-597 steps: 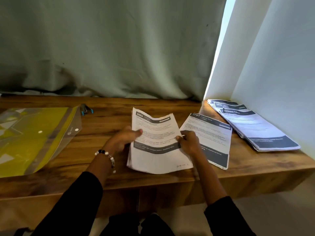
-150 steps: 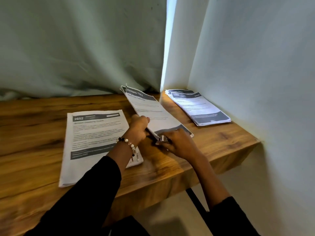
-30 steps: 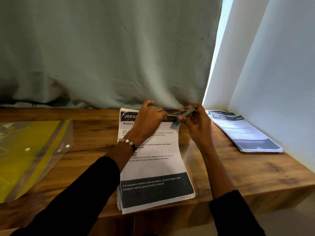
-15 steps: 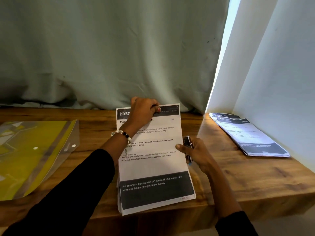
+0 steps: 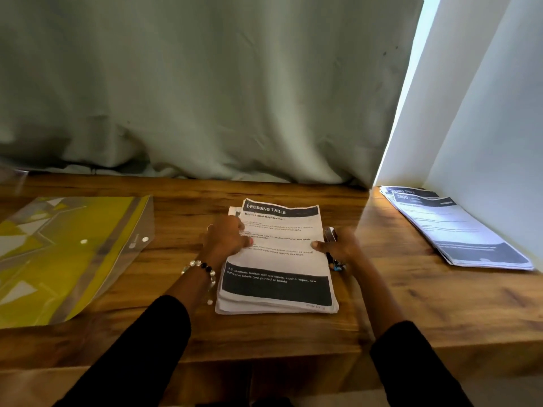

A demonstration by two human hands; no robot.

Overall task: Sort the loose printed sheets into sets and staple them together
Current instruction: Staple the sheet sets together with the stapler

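Wooden desk (image 5: 411, 289): my left hand (image 5: 226, 239) has dropped from the "Dressing Table" set (image 5: 279, 259), fingers flat at nine o'clock; my right hand (image 5: 340, 248), at three o'clock, grips the stapler (image 5: 331, 235) — stapled, I judge.

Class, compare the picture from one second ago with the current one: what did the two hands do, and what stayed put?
The right hand brought the stapler down from the top edge of the DRESSING TABLE set to its right side, still gripping it. The left hand slid from the top corner to the left edge, near mid-page. The yellow folder and the far stack stayed put.
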